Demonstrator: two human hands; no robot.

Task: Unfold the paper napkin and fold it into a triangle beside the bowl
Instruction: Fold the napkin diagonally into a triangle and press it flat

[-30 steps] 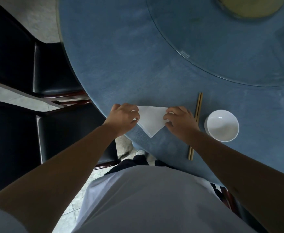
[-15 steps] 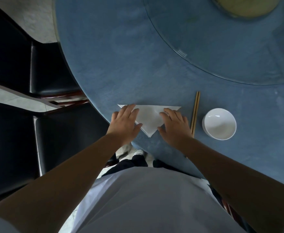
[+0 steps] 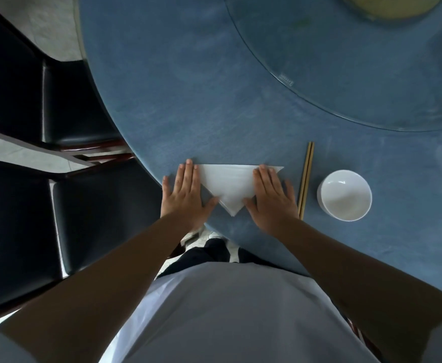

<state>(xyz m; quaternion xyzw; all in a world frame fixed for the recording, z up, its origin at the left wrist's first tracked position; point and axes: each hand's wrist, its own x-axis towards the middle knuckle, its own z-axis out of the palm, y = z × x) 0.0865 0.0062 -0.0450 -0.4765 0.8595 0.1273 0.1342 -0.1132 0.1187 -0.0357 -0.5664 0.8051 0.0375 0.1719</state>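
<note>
A white paper napkin (image 3: 230, 187) lies folded as a triangle on the blue table (image 3: 188, 100), long edge away from me and tip pointing at me. My left hand (image 3: 185, 195) lies flat, fingers together, over the napkin's left corner. My right hand (image 3: 272, 197) presses flat on its right side, leaving the right tip showing. Neither hand grips anything. An empty white bowl (image 3: 345, 195) stands to the right of the napkin, beyond the chopsticks.
A pair of wooden chopsticks (image 3: 306, 179) lies between my right hand and the bowl. A glass turntable (image 3: 345, 74) covers the far right of the table. Two black chairs (image 3: 88, 210) stand at the left, close to the table's edge.
Both hands went from curled fingers pinching the napkin's corners to lying flat on it, sliding outward along the fold. The napkin now lies flatter.
</note>
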